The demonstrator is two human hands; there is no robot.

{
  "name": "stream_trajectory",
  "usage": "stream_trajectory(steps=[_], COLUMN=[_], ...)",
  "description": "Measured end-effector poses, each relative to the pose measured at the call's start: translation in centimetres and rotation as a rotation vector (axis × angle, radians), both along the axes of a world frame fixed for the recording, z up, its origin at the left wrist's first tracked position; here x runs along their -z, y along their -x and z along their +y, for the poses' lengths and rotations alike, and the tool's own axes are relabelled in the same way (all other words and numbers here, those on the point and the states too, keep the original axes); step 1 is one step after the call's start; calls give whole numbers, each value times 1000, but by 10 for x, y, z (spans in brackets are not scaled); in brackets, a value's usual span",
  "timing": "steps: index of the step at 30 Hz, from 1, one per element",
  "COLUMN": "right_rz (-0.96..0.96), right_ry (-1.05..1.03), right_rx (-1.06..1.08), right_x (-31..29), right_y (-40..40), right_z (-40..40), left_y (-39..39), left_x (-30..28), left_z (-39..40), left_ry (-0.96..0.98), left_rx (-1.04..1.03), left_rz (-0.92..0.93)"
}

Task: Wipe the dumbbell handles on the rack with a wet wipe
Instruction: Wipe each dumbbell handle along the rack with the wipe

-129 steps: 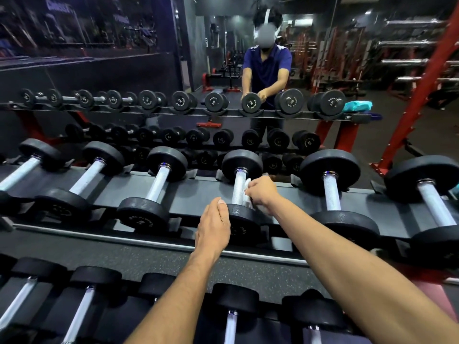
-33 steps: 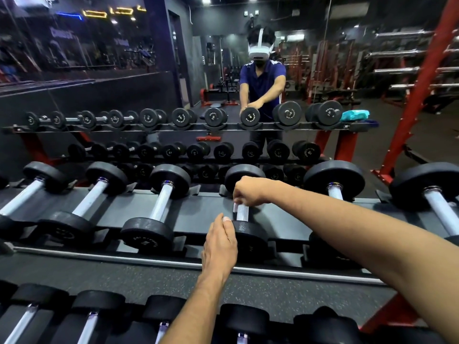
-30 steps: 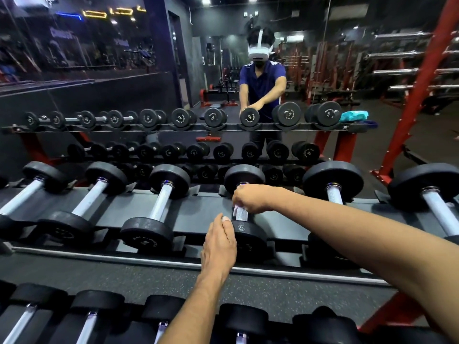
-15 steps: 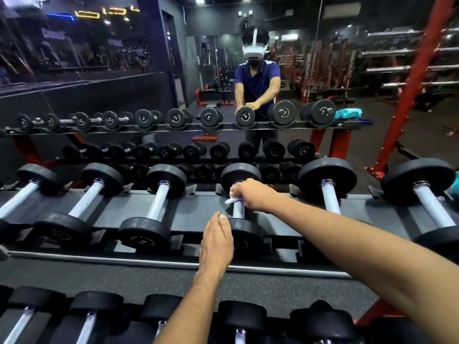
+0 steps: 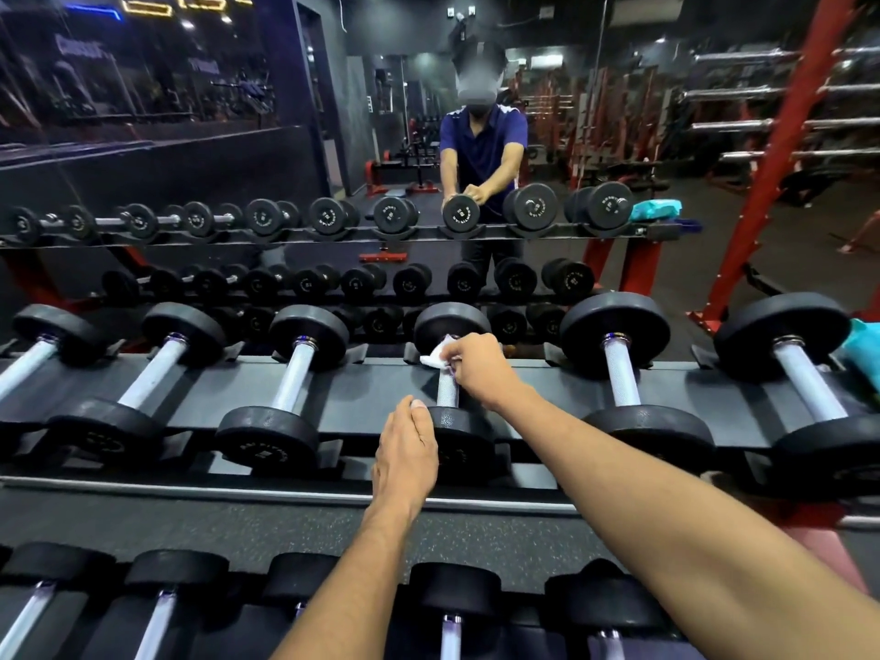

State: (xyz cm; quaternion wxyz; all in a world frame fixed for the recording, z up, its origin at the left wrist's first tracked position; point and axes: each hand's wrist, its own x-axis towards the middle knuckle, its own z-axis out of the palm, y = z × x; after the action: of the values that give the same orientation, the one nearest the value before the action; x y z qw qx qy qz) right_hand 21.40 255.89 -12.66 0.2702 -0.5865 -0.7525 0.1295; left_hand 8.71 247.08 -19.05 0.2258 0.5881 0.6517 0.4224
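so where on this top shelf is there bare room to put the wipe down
Bare grey shelf lies between the handles on either side of the dumbbell being wiped. The right end is crowded by a teal packet. The shelf's front edge is packed with dumbbell heads.

Two bare forearms, sleeveless to frame edge, left grip (image 5: 407,452), right grip (image 5: 478,369), no jewellery

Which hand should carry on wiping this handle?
Right hand: it grips the wet wipe around the handle. The left hand only rests against the near weight.
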Motion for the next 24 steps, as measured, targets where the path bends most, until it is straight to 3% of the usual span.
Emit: stream_trajectory(steps=[8, 12, 16, 21, 24], right_rz=[86, 174, 136, 28, 98], right_ry=[106, 16, 44, 275, 161], right_rx=[-31, 97, 152, 65, 124], right_x=[6, -6, -5, 4, 3], right_y=[-2, 2, 6, -5, -5], right_z=[-25, 2, 14, -12, -4], left_y=[-1, -2, -1, -2, -3], left_x=[-2, -2, -2, -4, -4], left_z=[0, -1, -1, -3, -4], left_ry=[-36, -42, -28, -22, -27], left_rx=[4, 1, -2, -6, 0], left_rz=[-5, 7, 12, -19, -22])
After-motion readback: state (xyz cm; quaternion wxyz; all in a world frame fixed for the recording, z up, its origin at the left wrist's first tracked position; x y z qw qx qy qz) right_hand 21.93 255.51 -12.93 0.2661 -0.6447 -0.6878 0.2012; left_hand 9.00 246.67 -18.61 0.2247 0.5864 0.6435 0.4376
